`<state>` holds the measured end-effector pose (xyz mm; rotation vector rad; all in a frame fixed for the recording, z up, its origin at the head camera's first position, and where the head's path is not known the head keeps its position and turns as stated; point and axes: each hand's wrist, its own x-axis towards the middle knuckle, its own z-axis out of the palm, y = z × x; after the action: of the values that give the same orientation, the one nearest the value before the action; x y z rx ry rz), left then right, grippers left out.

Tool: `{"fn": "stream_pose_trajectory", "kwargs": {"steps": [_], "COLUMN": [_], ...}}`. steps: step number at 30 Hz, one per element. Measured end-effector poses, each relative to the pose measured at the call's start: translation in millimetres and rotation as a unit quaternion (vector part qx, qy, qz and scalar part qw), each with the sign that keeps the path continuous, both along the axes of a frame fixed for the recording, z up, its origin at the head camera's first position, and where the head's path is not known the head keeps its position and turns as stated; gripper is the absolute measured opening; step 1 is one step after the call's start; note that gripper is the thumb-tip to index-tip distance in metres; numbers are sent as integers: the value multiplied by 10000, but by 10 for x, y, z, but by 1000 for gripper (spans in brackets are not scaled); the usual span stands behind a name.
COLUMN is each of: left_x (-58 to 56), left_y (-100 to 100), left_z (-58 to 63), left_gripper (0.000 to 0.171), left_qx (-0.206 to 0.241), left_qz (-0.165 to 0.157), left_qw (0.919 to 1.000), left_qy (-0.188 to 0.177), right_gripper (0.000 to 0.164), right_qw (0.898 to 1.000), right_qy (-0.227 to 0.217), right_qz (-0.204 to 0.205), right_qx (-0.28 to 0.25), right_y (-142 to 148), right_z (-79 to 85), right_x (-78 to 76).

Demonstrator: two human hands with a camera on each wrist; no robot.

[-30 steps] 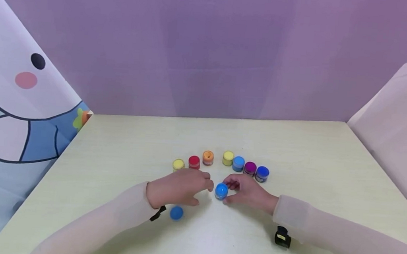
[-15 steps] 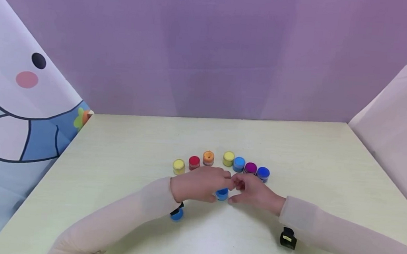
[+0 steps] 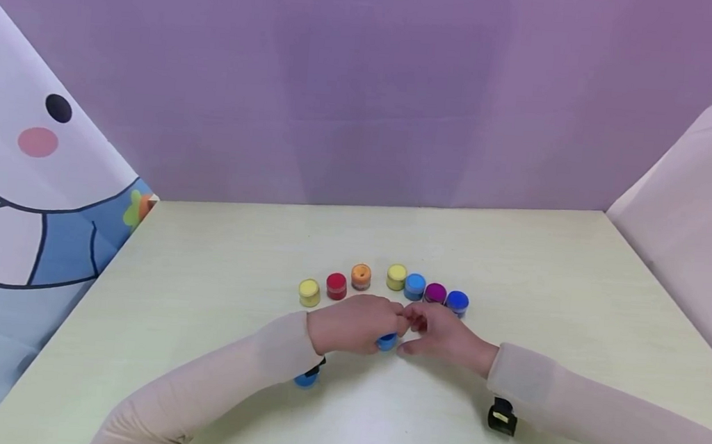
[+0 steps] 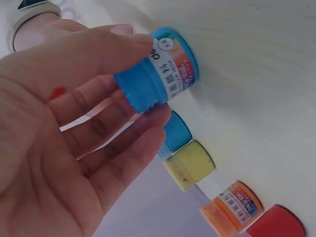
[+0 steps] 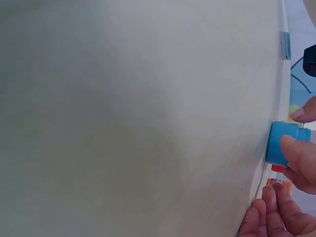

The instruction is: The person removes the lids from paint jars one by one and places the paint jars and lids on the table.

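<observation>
My left hand [image 3: 354, 325] grips a small light blue paint jar [image 3: 387, 341] near the middle of the table. In the left wrist view, the thumb lies across the label of the jar [image 4: 165, 69], with fingers behind it. Screw ridges show at its narrower end. Just right of it is my right hand [image 3: 444, 332], fingers loosely bent and thumb apart from the jar. In the right wrist view, the right fingers [image 5: 266, 215] lie beyond the jar [image 5: 280, 143], base on the table. A blue round piece [image 3: 305, 380], seemingly a lid, lies partly hidden under the left wrist.
Behind the hands, several paint jars form an arc: yellow [image 3: 309, 292], red [image 3: 336, 286], orange [image 3: 361, 277], a second yellow jar [image 3: 396, 277], light blue [image 3: 415, 286], purple [image 3: 435, 293] and dark blue [image 3: 457, 303]. A purple backdrop [image 3: 391, 99] stands at the table's back edge.
One second ago my right hand held the blue jar and my left was apart from it. The left hand has moved right and taken hold; the right has let go and shifted slightly right.
</observation>
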<state>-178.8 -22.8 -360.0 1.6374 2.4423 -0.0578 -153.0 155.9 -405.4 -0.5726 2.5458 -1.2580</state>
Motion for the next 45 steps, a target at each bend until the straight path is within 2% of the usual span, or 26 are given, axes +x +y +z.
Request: {"fn": "stream_pose_trajectory", "kwargs": {"steps": [5, 13, 20, 27, 32, 35, 38, 45], "left_x": [-7, -9, -30, -57, -96, -125, -159, -239], "left_y": [-17, -150, -453, -841, -1065, -1174, -1266, -1360], "left_z": [-13, 26, 62, 95, 117, 117, 96, 7], "left_gripper": [20, 28, 26, 25, 23, 22, 22, 26], "left_qx": [-26, -373, -453, -198, -92, 16, 71, -154], "left_qz": [60, 639, 957, 1388, 1806, 2043, 2124, 2382], "left_qw": [10000, 9969, 9943, 9898, 9829, 9779, 9765, 9703], "left_qy": [-28, -262, -142, -263, -354, -436, -368, -396], "right_gripper": [39, 36, 36, 35, 36, 36, 35, 34], "right_qw": [10000, 10000, 9996, 9996, 9996, 9997, 9996, 9995], "right_qy": [4, -85, -277, -257, -266, -244, -242, -191], "right_qz": [-7, 3, -107, -110, -107, -76, -93, -107], "right_qx": [25, 14, -16, -33, 15, 66, 128, 244], "right_y": [-14, -31, -46, -39, -40, -42, -47, -41], "right_z": [2, -2, -5, 16, 33, 34, 32, 30], "right_x": [9, 3, -4, -13, -18, -24, -27, -32]}}
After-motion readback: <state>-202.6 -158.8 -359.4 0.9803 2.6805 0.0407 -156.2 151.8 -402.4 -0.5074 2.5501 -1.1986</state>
